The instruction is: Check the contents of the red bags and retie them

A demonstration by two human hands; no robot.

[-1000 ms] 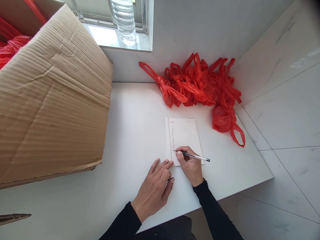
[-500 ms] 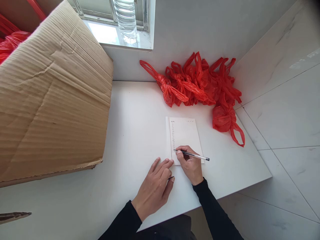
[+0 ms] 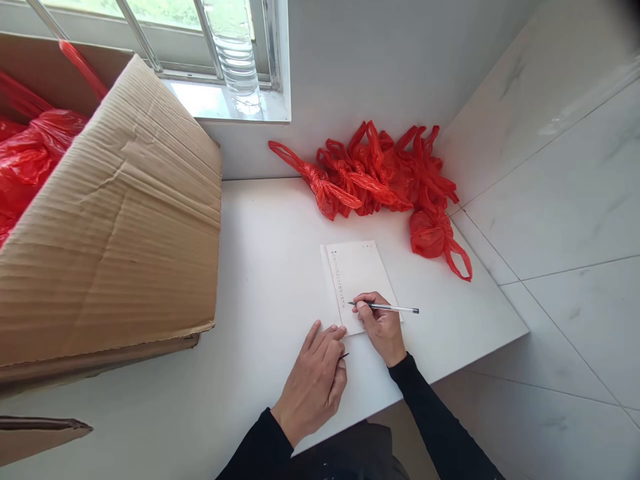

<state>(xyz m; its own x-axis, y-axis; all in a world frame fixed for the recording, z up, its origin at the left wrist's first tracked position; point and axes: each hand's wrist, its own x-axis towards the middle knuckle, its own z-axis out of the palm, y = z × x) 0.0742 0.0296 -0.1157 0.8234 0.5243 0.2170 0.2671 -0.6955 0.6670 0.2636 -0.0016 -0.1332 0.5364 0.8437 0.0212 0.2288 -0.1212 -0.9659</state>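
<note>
My right hand (image 3: pixel 382 328) is closed round a clear-barrelled pen (image 3: pixel 393 308) with a dark end, its tip at the lower part of a white notepad (image 3: pixel 361 277). A column of small handwriting runs down the pad's left side, with a few marks at its top right. At the pad's lower left corner rest the fingertips of my left hand (image 3: pixel 315 379). A thin black thing (image 3: pixel 344 356), perhaps the pen's cap, sticks out between that hand's thumb and curled fingers; most of it is hidden.
Several knotted red plastic bags (image 3: pixel 370 173) lie along the wall behind the pad. To the left stands a big cardboard box (image 3: pixel 165 227) with red bags inside. A clear plastic bottle (image 3: pixel 241 73) is on the window sill. The white table (image 3: pixel 270 267) ends near my body.
The view has shifted, showing more of the window and box. My right hand has raised the pen slightly and moved its tip rightward, off the column of writing. My left hand stays at the pad's corner.
</note>
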